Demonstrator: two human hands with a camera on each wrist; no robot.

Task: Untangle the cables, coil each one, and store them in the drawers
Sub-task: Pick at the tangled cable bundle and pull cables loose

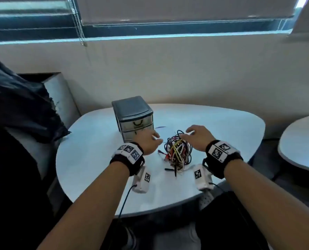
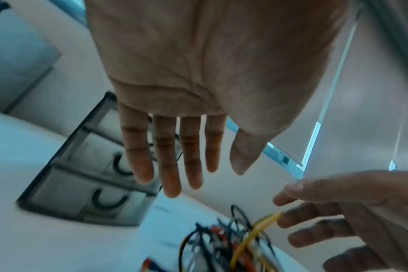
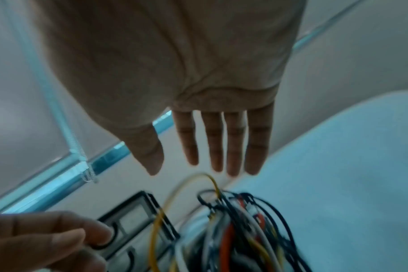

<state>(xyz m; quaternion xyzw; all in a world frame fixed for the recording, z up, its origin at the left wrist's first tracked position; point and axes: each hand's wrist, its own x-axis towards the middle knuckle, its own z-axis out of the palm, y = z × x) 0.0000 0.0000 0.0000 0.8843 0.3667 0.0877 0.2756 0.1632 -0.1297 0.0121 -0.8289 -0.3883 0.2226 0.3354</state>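
A tangle of cables (image 1: 178,152) in black, yellow, red and white lies on the white table (image 1: 96,159); it also shows as the tangle (image 2: 226,244) and the tangle (image 3: 240,231). Left of it stands a small grey drawer unit (image 1: 132,118), its drawers pushed in, with dark U-shaped handles (image 2: 105,200). My left hand (image 1: 156,138) hovers between the unit and the tangle, fingers (image 2: 172,180) straight, holding nothing. My right hand (image 1: 186,133) hovers over the tangle's top, fingers (image 3: 231,156) straight and spread. A yellow loop (image 3: 165,211) sticks up from the tangle towards it.
A second white table (image 1: 301,145) stands at the right. A dark cloth (image 1: 14,105) lies on a seat at the left, close to the table's edge. Behind the table are a pale wall and a window with a hanging blind chain (image 1: 79,24).
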